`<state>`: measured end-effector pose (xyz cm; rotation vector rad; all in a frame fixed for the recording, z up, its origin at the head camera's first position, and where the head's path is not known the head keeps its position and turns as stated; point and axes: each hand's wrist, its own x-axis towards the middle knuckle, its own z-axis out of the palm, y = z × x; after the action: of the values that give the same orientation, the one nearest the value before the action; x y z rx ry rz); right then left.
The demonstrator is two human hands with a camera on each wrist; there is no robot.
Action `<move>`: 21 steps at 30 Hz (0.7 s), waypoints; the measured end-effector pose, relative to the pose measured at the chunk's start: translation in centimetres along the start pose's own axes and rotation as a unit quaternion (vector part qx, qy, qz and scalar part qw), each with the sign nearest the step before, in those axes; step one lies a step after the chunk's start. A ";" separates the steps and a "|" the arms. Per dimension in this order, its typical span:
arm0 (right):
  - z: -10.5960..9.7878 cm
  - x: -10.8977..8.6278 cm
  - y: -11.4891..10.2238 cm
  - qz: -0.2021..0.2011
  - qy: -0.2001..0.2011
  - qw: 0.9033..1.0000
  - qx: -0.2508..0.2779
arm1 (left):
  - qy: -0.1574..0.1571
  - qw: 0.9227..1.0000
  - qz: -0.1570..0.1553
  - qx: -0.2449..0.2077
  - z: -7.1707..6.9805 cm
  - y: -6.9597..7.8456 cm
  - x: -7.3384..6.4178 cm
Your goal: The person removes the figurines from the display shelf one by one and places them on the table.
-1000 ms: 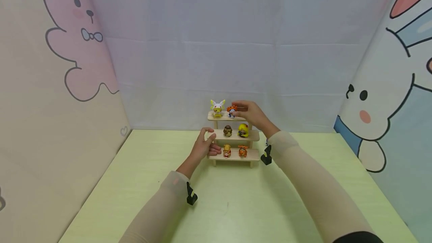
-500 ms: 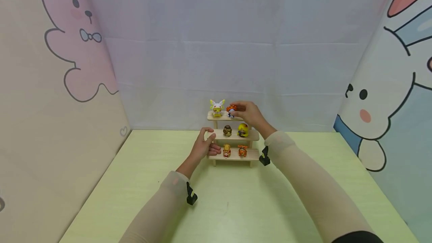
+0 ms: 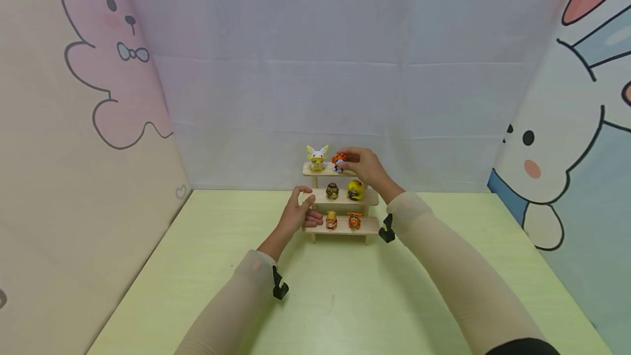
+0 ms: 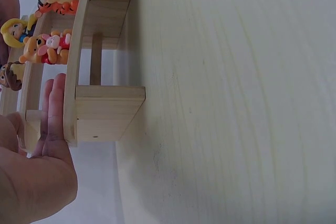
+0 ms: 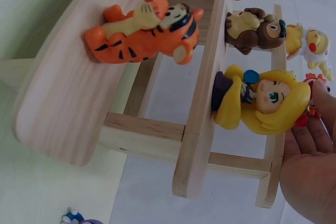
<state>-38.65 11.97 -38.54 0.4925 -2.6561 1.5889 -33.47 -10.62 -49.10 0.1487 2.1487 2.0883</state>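
Observation:
A three-tier wooden display stand (image 3: 367,227) holds small figurines, two on each tier. My left hand (image 3: 294,213) grips its left end, thumb and forefinger around the middle tier, other fingers extended over the bottom one. On the top tier, my right hand (image 3: 363,166) pinches a figurine with orange-red top and blue-white body (image 3: 338,162); its fingers partly cover it. Beside that sits a yellow figurine with a white eared hood (image 3: 317,159). The middle tier bears an owl figurine (image 5: 255,31) and a yellow-haired girl figurine (image 5: 275,99). Below are a bear figurine (image 4: 32,50) and a tiger figurine (image 5: 149,32).
The stand is on a pale green-yellow table (image 3: 325,300), near a white cloth backdrop (image 3: 276,97). Walls with cartoon animals flank both sides. A small blue and purple object (image 5: 79,217) lies on the table beyond the stand's right end.
My right hand has shifted very slightly left at the top tier, still on the same figurine. The left hand and the other figurines stay put.

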 end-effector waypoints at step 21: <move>-1.6 -0.7 1.5 -0.012 0.010 1.000 0.002 | -0.004 1.000 -0.005 -0.004 0.0 0.0 0.0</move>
<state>-38.59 14.20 -39.12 0.5058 -2.6226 1.5847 -33.47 -10.59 -49.10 0.1432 2.1311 2.0880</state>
